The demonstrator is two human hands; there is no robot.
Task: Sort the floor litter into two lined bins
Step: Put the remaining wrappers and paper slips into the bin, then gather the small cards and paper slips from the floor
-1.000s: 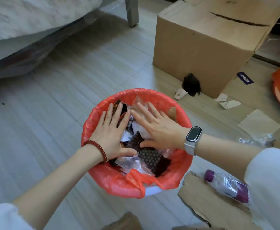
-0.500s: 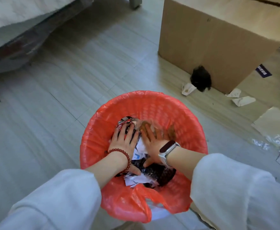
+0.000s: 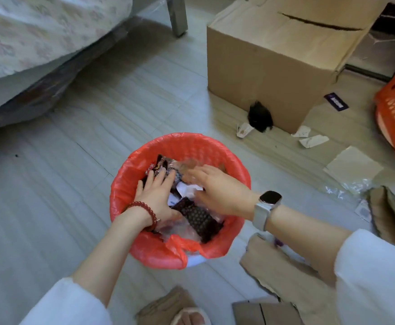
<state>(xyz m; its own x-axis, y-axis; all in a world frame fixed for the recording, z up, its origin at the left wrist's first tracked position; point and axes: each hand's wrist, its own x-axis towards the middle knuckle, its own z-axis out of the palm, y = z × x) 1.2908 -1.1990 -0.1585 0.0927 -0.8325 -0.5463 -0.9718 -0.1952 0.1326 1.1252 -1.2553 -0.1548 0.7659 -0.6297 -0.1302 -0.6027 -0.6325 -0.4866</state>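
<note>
Both hands, the left hand (image 3: 157, 195) and right hand (image 3: 217, 190), press flat with fingers spread on wrappers (image 3: 197, 216) inside the red-lined bin (image 3: 191, 144).

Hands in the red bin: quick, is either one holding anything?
Left hand: open, fingers flat on the wrappers.
Right hand: open, blurred, holding nothing visible.
</note>
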